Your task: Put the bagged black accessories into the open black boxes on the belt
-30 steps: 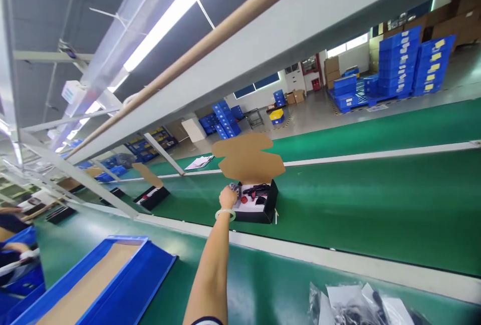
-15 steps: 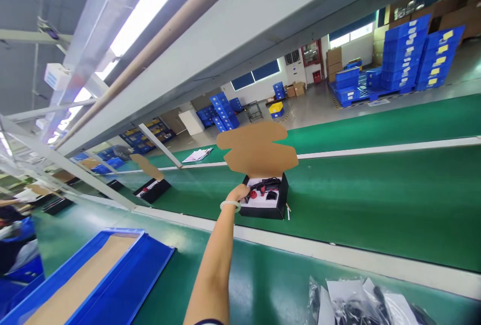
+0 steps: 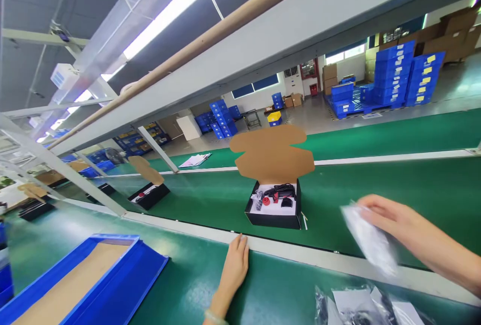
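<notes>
My left hand (image 3: 236, 260) rests with fingers stretched out on the pale rail (image 3: 263, 245) at the belt's near edge; it holds nothing. At the right, my right hand (image 3: 391, 222) pinches a see-through plastic bag (image 3: 370, 240) with something whitish in it, blurred by motion. Between the hands, on the green belt, stands a black box (image 3: 276, 221) with its brown cardboard lid (image 3: 276, 157) raised. Inside lie a small bagged item (image 3: 257, 200), a red round part (image 3: 266, 201), a black part (image 3: 287, 202) and a black cable (image 3: 283, 189) on white lining.
Several bagged items with white papers (image 3: 353, 302) lie on the near bench at the lower right. A blue tray (image 3: 124, 280) lined with cardboard sits at the left. Another open box (image 3: 150, 196) stands farther along the belt. An overhead beam (image 3: 263, 39) crosses above.
My left hand has left the box and come down onto the rail. A small bagged item now shows in the box. My right hand has come into view holding the plastic bag.
</notes>
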